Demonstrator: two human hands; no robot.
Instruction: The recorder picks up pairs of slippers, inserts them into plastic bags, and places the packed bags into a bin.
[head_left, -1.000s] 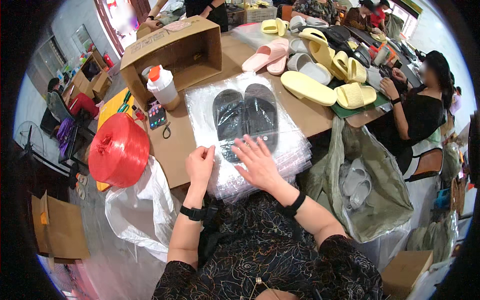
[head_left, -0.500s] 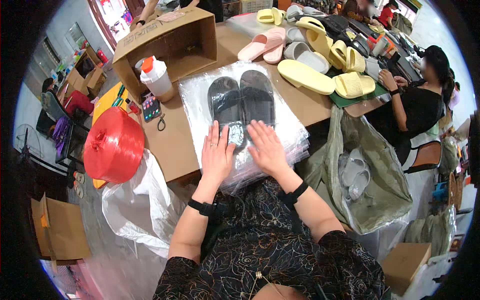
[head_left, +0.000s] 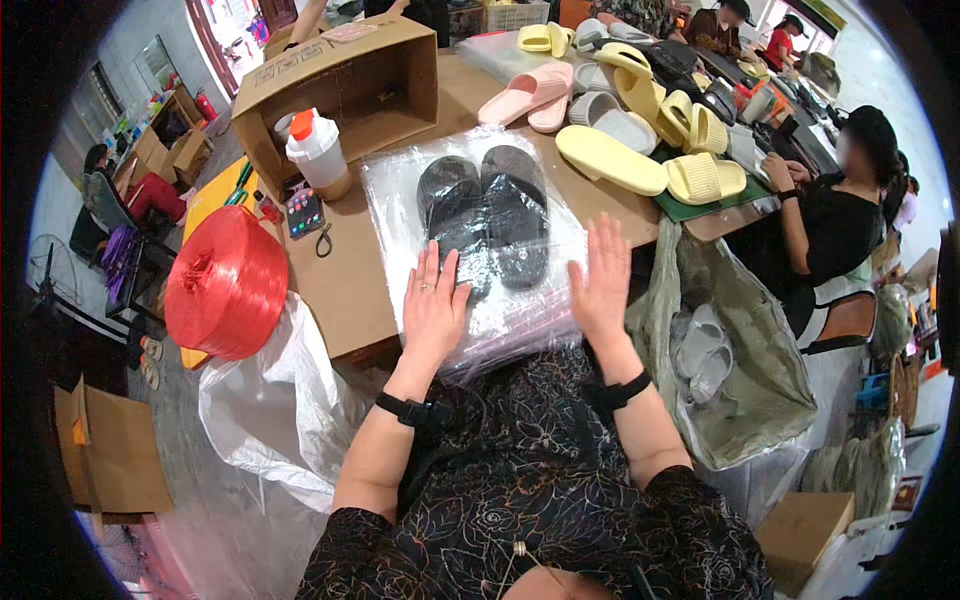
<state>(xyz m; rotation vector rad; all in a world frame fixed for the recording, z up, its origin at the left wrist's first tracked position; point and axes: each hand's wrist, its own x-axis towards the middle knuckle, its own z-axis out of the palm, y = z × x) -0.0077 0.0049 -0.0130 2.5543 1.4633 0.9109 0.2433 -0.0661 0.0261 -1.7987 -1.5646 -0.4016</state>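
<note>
A pair of black slide sandals [head_left: 517, 235] lies side by side inside a clear plastic bag [head_left: 395, 205], on top of a stack of such bags at the table's front. My left hand [head_left: 435, 300] is flat on the bag by the heel of the left sandal, fingers straight. Past the bag's right edge is my right hand [head_left: 603, 280], fingers stretched out and holding nothing. It cannot be made out whether its inner edge touches the bag.
Yellow slides [head_left: 612, 160] and pink slides [head_left: 527, 95] lie behind. An open cardboard box [head_left: 340, 85], white bottle [head_left: 318, 155] and red twine roll [head_left: 225, 285] stand left. A green sack [head_left: 750, 400] holding grey slides hangs right, near a seated person [head_left: 845, 215].
My right hand has moved off the sandal's heel to the right, past the bag's edge. The left hand stays in about the same place.
</note>
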